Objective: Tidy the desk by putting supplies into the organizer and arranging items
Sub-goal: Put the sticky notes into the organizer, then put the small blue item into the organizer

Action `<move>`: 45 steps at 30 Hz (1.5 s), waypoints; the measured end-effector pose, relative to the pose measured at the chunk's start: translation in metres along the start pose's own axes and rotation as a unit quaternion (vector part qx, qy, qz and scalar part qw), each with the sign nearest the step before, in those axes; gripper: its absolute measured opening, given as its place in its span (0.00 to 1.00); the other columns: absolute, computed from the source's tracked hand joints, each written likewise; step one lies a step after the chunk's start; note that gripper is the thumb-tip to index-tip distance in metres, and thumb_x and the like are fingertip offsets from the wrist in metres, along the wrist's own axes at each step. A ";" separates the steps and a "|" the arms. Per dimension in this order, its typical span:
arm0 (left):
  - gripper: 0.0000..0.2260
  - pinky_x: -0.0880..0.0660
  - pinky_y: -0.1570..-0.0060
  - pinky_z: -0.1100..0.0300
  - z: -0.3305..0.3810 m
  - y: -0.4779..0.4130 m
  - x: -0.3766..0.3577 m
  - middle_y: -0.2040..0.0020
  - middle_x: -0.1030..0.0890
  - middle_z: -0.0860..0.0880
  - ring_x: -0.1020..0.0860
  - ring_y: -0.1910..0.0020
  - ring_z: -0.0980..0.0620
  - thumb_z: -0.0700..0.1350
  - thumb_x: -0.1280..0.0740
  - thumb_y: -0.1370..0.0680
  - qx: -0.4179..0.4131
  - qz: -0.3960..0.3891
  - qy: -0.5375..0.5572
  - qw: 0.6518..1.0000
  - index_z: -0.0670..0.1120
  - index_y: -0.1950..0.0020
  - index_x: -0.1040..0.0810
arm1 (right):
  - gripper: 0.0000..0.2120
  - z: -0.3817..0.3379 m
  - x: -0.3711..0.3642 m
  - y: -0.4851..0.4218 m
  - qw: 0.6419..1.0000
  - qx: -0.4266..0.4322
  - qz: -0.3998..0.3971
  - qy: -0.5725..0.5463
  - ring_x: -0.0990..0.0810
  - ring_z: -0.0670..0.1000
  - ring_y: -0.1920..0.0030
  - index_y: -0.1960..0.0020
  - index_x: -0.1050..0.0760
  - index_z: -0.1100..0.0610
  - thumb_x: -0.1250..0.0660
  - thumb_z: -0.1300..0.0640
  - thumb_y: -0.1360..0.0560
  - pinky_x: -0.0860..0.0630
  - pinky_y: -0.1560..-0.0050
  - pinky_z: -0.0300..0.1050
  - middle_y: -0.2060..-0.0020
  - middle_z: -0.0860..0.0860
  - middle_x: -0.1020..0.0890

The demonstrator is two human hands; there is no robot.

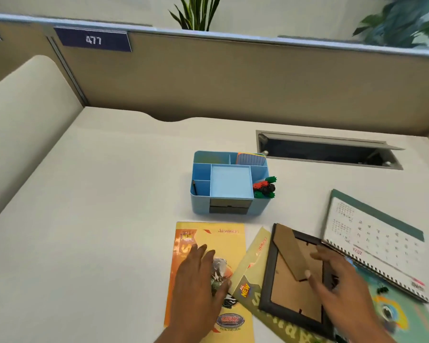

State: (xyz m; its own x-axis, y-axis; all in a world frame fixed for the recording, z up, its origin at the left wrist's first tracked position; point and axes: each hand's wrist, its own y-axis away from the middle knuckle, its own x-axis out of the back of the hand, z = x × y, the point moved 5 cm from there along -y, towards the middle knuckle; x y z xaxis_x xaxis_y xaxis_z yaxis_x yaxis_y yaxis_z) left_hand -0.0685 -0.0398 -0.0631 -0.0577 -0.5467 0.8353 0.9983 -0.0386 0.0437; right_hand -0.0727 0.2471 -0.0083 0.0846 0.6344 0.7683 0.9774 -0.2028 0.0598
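A blue desk organizer [229, 181] stands mid-desk, with binder clips [264, 187] heaped in its right compartment and a striped pad [251, 159] at the back. My left hand [198, 278] rests flat, fingers straight, on a yellow notebook [209, 243] at the desk's near edge. My right hand [342, 283] lies with spread fingers on the cardboard back of a black picture frame [290, 293], which lies face down over a second yellow-green notebook [254, 253]. A spiral desk calendar [372, 238] lies to the right.
A teal illustrated book [391, 315] lies under the calendar and the frame at the lower right, with a green clip [382, 289] on it. An open cable slot [327, 152] is cut into the desk behind. A beige partition [233, 78] walls the back and left.
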 end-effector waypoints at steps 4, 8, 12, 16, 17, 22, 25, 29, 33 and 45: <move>0.30 0.32 0.31 0.50 0.000 0.016 -0.013 0.27 0.30 0.52 0.34 0.27 0.49 0.65 0.39 0.28 -0.033 -0.037 -0.045 0.998 0.51 0.31 0.28 | 0.22 0.030 -0.011 0.036 0.999 -0.001 -0.015 0.041 0.27 0.51 0.33 0.42 0.26 0.41 0.23 0.51 0.32 0.29 0.34 0.55 0.32 0.40 0.30; 0.26 0.36 0.33 0.51 -0.011 0.028 -0.021 0.32 0.24 0.49 0.28 0.31 0.46 0.64 0.40 0.26 -0.057 -0.022 -0.073 0.995 0.50 0.36 0.26 | 0.28 0.059 -0.012 0.056 0.997 -0.008 0.006 0.082 0.32 0.57 0.28 0.35 0.26 0.49 0.28 0.42 0.33 0.34 0.31 0.58 0.30 0.43 0.33; 0.29 0.44 0.29 0.50 -0.019 0.038 -0.025 0.28 0.27 0.48 0.35 0.28 0.48 0.65 0.48 0.21 -0.079 -0.018 -0.106 0.991 0.47 0.34 0.25 | 0.37 0.071 -0.009 0.068 0.995 0.004 0.030 0.099 0.38 0.56 0.25 0.33 0.27 0.51 0.41 0.32 0.35 0.37 0.33 0.54 0.25 0.47 0.36; 0.30 0.43 0.29 0.49 -0.018 0.041 -0.026 0.27 0.29 0.49 0.36 0.26 0.48 0.65 0.49 0.21 -0.075 -0.025 -0.115 0.990 0.47 0.33 0.24 | 0.37 0.090 -0.022 0.073 0.987 0.020 0.006 0.157 0.45 0.49 0.24 0.27 0.33 0.48 0.46 0.29 0.30 0.39 0.30 0.60 0.23 0.46 0.44; 0.30 0.44 0.29 0.49 -0.018 0.041 -0.027 0.27 0.29 0.49 0.36 0.26 0.49 0.65 0.49 0.21 -0.074 -0.025 -0.118 0.990 0.47 0.33 0.24 | 0.38 0.094 -0.026 0.074 0.986 0.020 -0.002 0.165 0.46 0.49 0.24 0.27 0.34 0.49 0.49 0.28 0.29 0.40 0.29 0.60 0.22 0.46 0.45; 0.30 0.46 0.28 0.50 -0.020 0.041 -0.029 0.26 0.30 0.50 0.37 0.26 0.49 0.66 0.49 0.22 -0.068 -0.039 -0.123 0.989 0.48 0.31 0.26 | 0.36 0.094 -0.033 0.083 0.984 0.031 0.014 0.177 0.48 0.45 0.23 0.25 0.34 0.51 0.56 0.31 0.23 0.43 0.26 0.53 0.25 0.46 0.36; 0.31 0.46 0.27 0.51 -0.019 0.041 -0.029 0.26 0.30 0.50 0.36 0.25 0.49 0.66 0.50 0.21 -0.071 -0.034 -0.124 0.989 0.48 0.31 0.26 | 0.31 0.088 -0.031 0.087 0.985 0.035 0.025 0.168 0.49 0.44 0.22 0.25 0.37 0.49 0.54 0.34 0.22 0.42 0.27 0.53 0.25 0.43 0.36; 0.32 0.47 0.26 0.52 -0.019 0.041 -0.030 0.26 0.31 0.50 0.37 0.25 0.49 0.66 0.51 0.22 -0.071 -0.027 -0.124 0.989 0.47 0.30 0.27 | 0.30 0.087 -0.030 0.088 0.984 0.046 0.029 0.168 0.48 0.46 0.22 0.25 0.38 0.49 0.54 0.36 0.21 0.42 0.26 0.54 0.25 0.43 0.36; 0.31 0.47 0.26 0.51 -0.017 0.041 -0.029 0.26 0.30 0.50 0.37 0.25 0.49 0.66 0.50 0.22 -0.070 -0.027 -0.121 0.990 0.47 0.30 0.27 | 0.30 0.088 -0.031 0.088 0.984 0.054 0.027 0.168 0.47 0.47 0.22 0.25 0.36 0.50 0.54 0.36 0.21 0.45 0.25 0.52 0.25 0.44 0.35; 0.34 0.49 0.26 0.54 -0.016 0.041 -0.025 0.27 0.29 0.48 0.34 0.26 0.47 0.67 0.52 0.22 -0.065 -0.039 -0.113 0.991 0.45 0.32 0.25 | 0.27 0.082 -0.026 0.090 0.990 0.046 0.033 0.131 0.50 0.42 0.22 0.26 0.36 0.46 0.50 0.36 0.22 0.46 0.24 0.54 0.25 0.38 0.39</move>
State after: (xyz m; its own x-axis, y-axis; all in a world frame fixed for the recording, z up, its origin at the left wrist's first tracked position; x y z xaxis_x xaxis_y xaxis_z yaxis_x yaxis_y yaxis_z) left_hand -0.0264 -0.0411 -0.0909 -0.1161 -0.3366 0.9345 0.9807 -0.1877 0.0542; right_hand 0.0289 0.2736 -0.0752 0.1071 0.4042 0.9084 0.9859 -0.1611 -0.0445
